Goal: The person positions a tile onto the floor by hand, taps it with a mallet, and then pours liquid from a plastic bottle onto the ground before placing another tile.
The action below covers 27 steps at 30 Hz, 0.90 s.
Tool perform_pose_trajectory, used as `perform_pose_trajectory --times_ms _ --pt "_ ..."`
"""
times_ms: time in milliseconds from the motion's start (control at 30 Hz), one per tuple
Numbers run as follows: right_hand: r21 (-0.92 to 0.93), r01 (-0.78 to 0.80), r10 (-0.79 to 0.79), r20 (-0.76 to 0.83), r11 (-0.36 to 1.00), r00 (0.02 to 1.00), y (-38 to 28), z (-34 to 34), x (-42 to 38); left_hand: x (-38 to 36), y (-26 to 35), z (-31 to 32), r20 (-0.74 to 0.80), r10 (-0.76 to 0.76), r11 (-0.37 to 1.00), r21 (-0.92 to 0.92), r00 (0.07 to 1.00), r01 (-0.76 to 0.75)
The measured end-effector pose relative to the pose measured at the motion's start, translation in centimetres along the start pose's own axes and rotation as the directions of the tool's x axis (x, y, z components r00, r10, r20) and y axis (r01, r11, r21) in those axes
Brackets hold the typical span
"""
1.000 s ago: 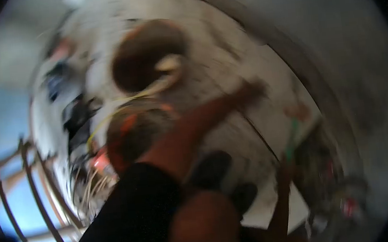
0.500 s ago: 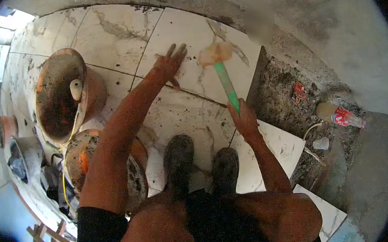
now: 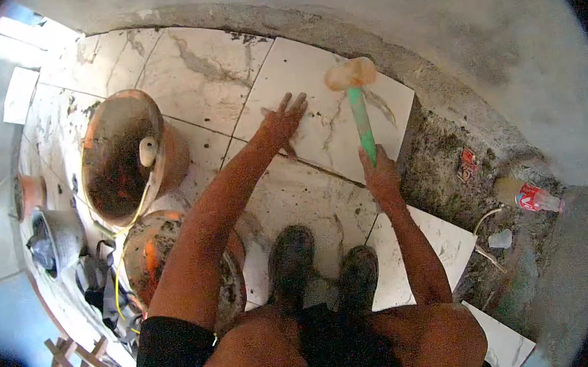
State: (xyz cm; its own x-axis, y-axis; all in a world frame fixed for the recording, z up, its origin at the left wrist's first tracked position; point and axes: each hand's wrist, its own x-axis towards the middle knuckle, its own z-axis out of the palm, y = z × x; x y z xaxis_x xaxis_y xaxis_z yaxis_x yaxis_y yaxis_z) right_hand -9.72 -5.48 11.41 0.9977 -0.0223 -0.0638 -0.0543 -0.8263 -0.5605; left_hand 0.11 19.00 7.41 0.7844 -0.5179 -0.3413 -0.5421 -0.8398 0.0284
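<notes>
My left hand lies with fingers spread on a large white marble-patterned floor tile. In my right hand is the green handle of a mallet, fingers wrapped round its lower end. The mallet's pale, stained head points toward the wall and overlaps the same tile near its far right side. This tile lies beside other laid tiles, its right edge bordering rough bare ground. Both boots stand on the tiles nearer me.
To the left are a dirty bucket on its side, a second mortar-smeared bucket, a yellow cord and a grey basin. A plastic bottle, a red wrapper and a cup lie right. Concrete wall borders the far side.
The whole view has shifted, so the scene sits lower and further right. Against the tile, the mallet head has moved toward the wall; my left hand keeps its place on the tile.
</notes>
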Motion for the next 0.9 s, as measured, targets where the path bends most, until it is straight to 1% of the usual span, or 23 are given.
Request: perform_pose_trajectory --times_ms 33,100,133,200,233,267,333,367,400,433,467,500,533,567,600,633,667,700,733,767,800,833,900 --pt "0.000 0.003 -0.003 -0.008 1.000 1.000 0.8 0.9 0.8 -0.1 0.0 -0.3 0.009 -0.006 1.000 -0.027 1.000 0.007" --pt "-0.071 0.155 -0.152 0.037 0.985 0.988 3.2 3.4 2.3 -0.1 0.1 -0.8 0.021 -0.008 0.998 -0.054 1.000 0.009" --pt "-0.069 0.149 -0.146 0.038 0.986 0.988 1.9 2.1 2.7 -0.2 0.1 -0.9 0.027 -0.012 0.999 -0.046 1.000 0.014" --pt "0.142 -0.177 0.147 0.197 0.974 0.969 -0.4 -0.7 3.7 -0.2 0.1 -1.2 0.033 -0.015 0.999 -0.031 0.999 0.016" --pt "0.145 -0.175 0.145 0.197 0.974 0.970 0.2 0.2 3.3 -0.3 0.3 -1.3 0.044 -0.013 1.000 -0.014 0.999 0.014" --pt "0.131 -0.028 0.019 0.068 0.991 0.997 1.6 1.9 2.5 -0.4 0.4 -1.4 0.055 -0.018 1.000 0.001 0.998 0.018" --pt "0.107 0.144 -0.140 -0.041 0.984 0.989 3.6 2.9 2.3 -0.2 0.4 0.0 0.013 -0.032 0.999 0.029 0.999 0.032" --pt "-0.178 0.446 -0.469 -0.115 0.877 0.876 5.1 2.6 2.9 -0.4 0.4 0.6 -0.028 -0.033 0.998 0.058 0.999 0.034" --pt "-0.310 0.574 -0.628 -0.113 0.758 0.770 4.7 2.5 3.2 -1.1 0.6 0.2 -0.047 -0.097 0.995 -0.009 0.994 0.096" --pt "-0.445 0.657 -0.765 -0.107 0.608 0.635 3.5 2.0 3.5 -1.5 0.4 0.7 -0.051 -0.124 0.992 -0.005 0.991 0.124" --pt "-0.124 0.326 -0.331 -0.022 0.937 0.943 2.7 1.1 2.9 -2.2 0.9 1.4 -0.063 -0.260 0.965 -0.051 0.964 0.257" --pt "0.115 -0.183 0.155 0.216 0.976 0.964 1.4 0.1 2.3 -2.7 1.2 2.0 -0.076 -0.387 0.920 -0.096 0.919 0.380" --pt "0.114 -0.165 0.138 0.218 0.980 0.966 0.8 -0.1 2.0 -3.7 1.7 0.5 0.081 -0.475 0.871 -0.095 0.876 0.481" --pt "0.161 -0.154 0.123 0.183 0.975 0.975 0.6 -0.3 1.2 -3.9 1.8 0.8 0.086 -0.487 0.863 -0.103 0.869 0.494" --pt "0.206 -0.152 0.120 0.158 0.967 0.980 0.5 -0.4 -0.2 -4.2 2.4 1.8 0.011 -0.672 0.694 -0.340 0.740 0.635" --pt "0.202 -0.152 0.117 0.175 0.967 0.978 0.3 -0.6 -1.4 -4.3 2.7 3.2 -0.013 -0.830 0.468 -0.559 0.557 0.684" --pt "0.285 -0.141 0.104 0.141 0.948 0.985 0.1 -0.9 -2.3 -4.2 3.1 4.6 -0.106 -0.904 0.394 -0.579 0.413 0.714" --pt "0.364 -0.125 0.095 0.099 0.923 0.991 -0.1 -1.1 -2.9 -4.2 3.1 5.4 -0.101 -0.906 0.389 -0.580 0.410 0.716" --pt "0.358 -0.130 0.098 0.105 0.925 0.990 -0.1 -1.1 -3.5 -4.3 3.2 6.3 -0.217 -0.903 0.426 -0.546 0.370 0.721" --pt "0.246 -0.114 0.095 0.087 0.963 0.992 -0.2 -1.0 -3.9 -4.3 3.3 7.1 -0.335 -0.884 0.462 -0.508 0.327 0.727" --pt "0.134 -0.101 0.093 0.065 0.986 0.994 -0.1 -1.0 -4.1 -4.4 3.1 6.7 -0.335 -0.881 0.467 -0.508 0.333 0.724" --pt "0.131 -0.118 0.111 0.062 0.984 0.992 1.1 -0.3 -3.9 -4.7 3.2 6.3 -0.320 -0.887 0.458 -0.528 0.332 0.716" --pt "-0.080 0.044 -0.024 0.229 0.996 0.973 5.1 1.2 -3.4 -4.9 3.9 6.1 -0.290 -0.882 0.471 -0.549 0.372 0.690"
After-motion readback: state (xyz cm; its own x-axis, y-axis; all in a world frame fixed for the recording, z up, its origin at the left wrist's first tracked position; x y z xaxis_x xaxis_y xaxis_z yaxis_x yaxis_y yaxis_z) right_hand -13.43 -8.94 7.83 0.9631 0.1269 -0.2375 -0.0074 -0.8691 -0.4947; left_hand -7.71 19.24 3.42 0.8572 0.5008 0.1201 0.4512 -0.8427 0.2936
